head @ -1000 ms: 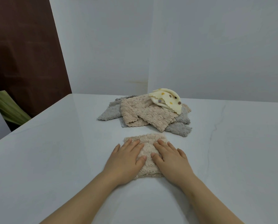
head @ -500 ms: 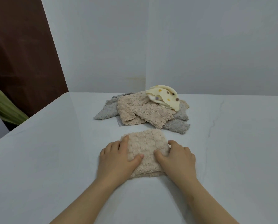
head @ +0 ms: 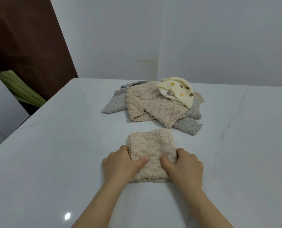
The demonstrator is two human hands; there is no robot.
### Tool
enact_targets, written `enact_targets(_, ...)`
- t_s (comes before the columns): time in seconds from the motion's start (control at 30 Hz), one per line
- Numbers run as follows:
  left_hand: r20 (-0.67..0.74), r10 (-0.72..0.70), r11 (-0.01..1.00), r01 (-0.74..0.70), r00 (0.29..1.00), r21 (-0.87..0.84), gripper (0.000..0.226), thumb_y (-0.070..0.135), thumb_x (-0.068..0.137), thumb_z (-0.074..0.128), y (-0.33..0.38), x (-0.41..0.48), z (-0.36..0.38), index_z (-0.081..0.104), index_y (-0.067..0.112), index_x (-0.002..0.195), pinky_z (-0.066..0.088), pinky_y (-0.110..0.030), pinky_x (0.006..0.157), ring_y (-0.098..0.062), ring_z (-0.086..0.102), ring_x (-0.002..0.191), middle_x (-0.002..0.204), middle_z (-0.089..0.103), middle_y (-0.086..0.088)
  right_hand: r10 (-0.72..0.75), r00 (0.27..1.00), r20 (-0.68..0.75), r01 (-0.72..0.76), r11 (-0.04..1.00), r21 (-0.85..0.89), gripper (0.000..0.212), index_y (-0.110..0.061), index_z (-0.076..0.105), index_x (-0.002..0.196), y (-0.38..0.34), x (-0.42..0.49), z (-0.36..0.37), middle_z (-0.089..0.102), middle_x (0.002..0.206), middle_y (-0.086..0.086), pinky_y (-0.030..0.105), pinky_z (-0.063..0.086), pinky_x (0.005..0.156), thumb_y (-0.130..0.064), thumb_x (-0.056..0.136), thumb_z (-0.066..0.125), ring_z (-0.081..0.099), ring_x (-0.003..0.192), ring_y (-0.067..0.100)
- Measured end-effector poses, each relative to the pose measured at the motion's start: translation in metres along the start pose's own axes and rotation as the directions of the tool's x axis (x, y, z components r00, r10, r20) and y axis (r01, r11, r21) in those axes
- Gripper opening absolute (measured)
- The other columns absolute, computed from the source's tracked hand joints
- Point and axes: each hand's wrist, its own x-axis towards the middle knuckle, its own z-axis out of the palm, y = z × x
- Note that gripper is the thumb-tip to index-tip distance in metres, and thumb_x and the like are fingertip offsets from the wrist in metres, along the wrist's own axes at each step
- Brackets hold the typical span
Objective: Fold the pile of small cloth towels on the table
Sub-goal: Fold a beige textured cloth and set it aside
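A folded beige towel [head: 151, 145] lies on the white table [head: 55, 145] in front of me. My left hand [head: 120, 163] grips its left edge, thumb on top and fingers curled at the side. My right hand [head: 184, 165] grips its right edge the same way. Behind it sits the pile of towels [head: 155, 107]: a crumpled beige towel on top of grey towels [head: 112, 106], with a cream dotted towel [head: 178, 91] on the pile's right.
White walls rise just behind the table's far edge. The table's left edge runs diagonally, with a dark brown panel [head: 22, 46] and a green leafy thing [head: 22, 89] beyond it.
Both hands slid outward from flat on top of the folded towel to its left and right edges, and their fingers curled round the sides.
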Motion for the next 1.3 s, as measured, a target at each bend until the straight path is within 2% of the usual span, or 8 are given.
enact_targets(0.13, 0.169, -0.077, 0.996, 0.084, 0.983, -0.030, 0.051, 0.067, 0.072, 0.057, 0.005, -0.005, -0.012, 0.055, 0.024, 0.100, 0.042, -0.032, 0.087, -0.020, 0.053, 0.108, 0.105, 0.063, 0.007, 0.028, 0.977, 0.212, -0.039, 0.998, 0.046, 0.033, -0.027, 0.033, 0.069, -0.001, -0.001, -0.019, 0.043, 0.079, -0.010, 0.032, 0.029, 0.080, -0.052, 0.085, 0.047, 0.037, 0.087, 0.017)
enact_targets(0.2, 0.255, -0.106, 0.975, 0.151, 0.961, -0.164, 0.045, 0.064, 0.068, 0.057, 0.003, -0.011, -0.016, 0.055, 0.026, 0.092, 0.046, -0.033, 0.085, -0.020, 0.054, 0.104, 0.101, 0.062, 0.006, 0.047, 0.946, 0.320, -0.070, 0.996, 0.061, 0.031, -0.026, 0.036, 0.070, -0.001, -0.002, -0.028, 0.047, 0.081, -0.008, 0.031, 0.031, 0.078, -0.049, 0.085, 0.048, 0.041, 0.088, 0.018)
enact_targets(0.33, 0.380, -0.148, 0.736, 0.359, 0.913, -0.575, 0.010, 0.028, 0.090, 0.057, 0.001, -0.026, -0.032, 0.048, 0.023, 0.090, 0.049, -0.025, 0.068, -0.014, 0.059, 0.088, 0.101, 0.059, -0.001, 0.099, 0.885, 0.455, -0.207, 0.959, 0.193, 0.023, -0.017, 0.051, 0.079, -0.002, -0.008, -0.041, 0.058, 0.082, -0.001, 0.031, 0.042, 0.072, -0.038, 0.084, 0.055, 0.053, 0.087, 0.020)
enact_targets(0.43, 0.392, -0.165, 0.656, 0.398, 0.905, -0.642, 0.008, 0.022, 0.095, 0.050, 0.000, -0.033, -0.043, 0.047, 0.017, 0.099, 0.046, -0.020, 0.061, -0.011, 0.058, 0.084, 0.100, 0.058, 0.000, 0.097, 0.839, 0.535, -0.330, 0.873, 0.359, 0.023, -0.017, 0.043, 0.074, -0.011, -0.017, -0.047, 0.051, 0.075, -0.002, 0.026, 0.039, 0.061, -0.029, 0.086, 0.058, 0.050, 0.071, 0.015)
enact_targets(0.53, 0.365, -0.193, 0.633, 0.399, 0.911, -0.663, 0.010, 0.021, 0.096, 0.047, -0.003, -0.034, -0.050, 0.047, 0.014, 0.103, 0.044, -0.020, 0.060, -0.009, 0.056, 0.081, 0.095, 0.056, 0.003, 0.098, 0.810, 0.578, -0.398, 0.816, 0.420, 0.020, -0.016, 0.043, 0.078, -0.021, -0.020, -0.044, 0.054, 0.082, 0.002, 0.028, 0.040, 0.064, -0.028, 0.087, 0.058, 0.052, 0.074, 0.018)
enact_targets(0.9, 0.297, -0.215, 0.607, 0.365, 0.930, -0.705, 0.013, 0.021, 0.096, 0.047, -0.056, 0.016, -0.082, 0.048, 0.015, 0.107, 0.042, -0.020, 0.067, -0.014, 0.053, 0.085, 0.101, 0.055, -0.002, 0.078, 0.805, 0.588, -0.458, 0.711, 0.533, 0.010, -0.016, 0.046, 0.091, -0.091, -0.015, -0.007, 0.059, 0.089, 0.008, 0.023, 0.036, 0.057, -0.018, 0.090, 0.055, 0.053, 0.070, 0.017)
enact_targets(1.03, 0.315, -0.188, 0.601, 0.362, 0.930, -0.712, 0.011, 0.019, 0.096, 0.047, -0.093, 0.044, -0.101, 0.048, 0.016, 0.106, 0.040, -0.019, 0.063, -0.007, 0.050, 0.080, 0.091, 0.052, 0.006, 0.108, 0.808, 0.579, -0.480, 0.691, 0.540, 0.010, -0.015, 0.047, 0.095, -0.132, -0.015, 0.020, 0.062, 0.096, 0.008, 0.022, 0.037, 0.057, -0.018, 0.090, 0.055, 0.057, 0.076, 0.017)
enact_targets(1.3, 0.335, -0.124, 0.602, 0.339, 0.934, -0.723, 0.007, 0.019, 0.097, 0.045, -0.173, 0.090, -0.150, 0.048, 0.021, 0.103, 0.041, -0.017, 0.063, -0.003, 0.052, 0.081, 0.092, 0.054, 0.008, 0.139, 0.819, 0.557, -0.498, 0.655, 0.568, 0.008, -0.015, 0.050, 0.094, -0.219, -0.016, 0.073, 0.064, 0.095, 0.009, 0.022, 0.039, 0.056, -0.016, 0.090, 0.056, 0.060, 0.076, 0.018)
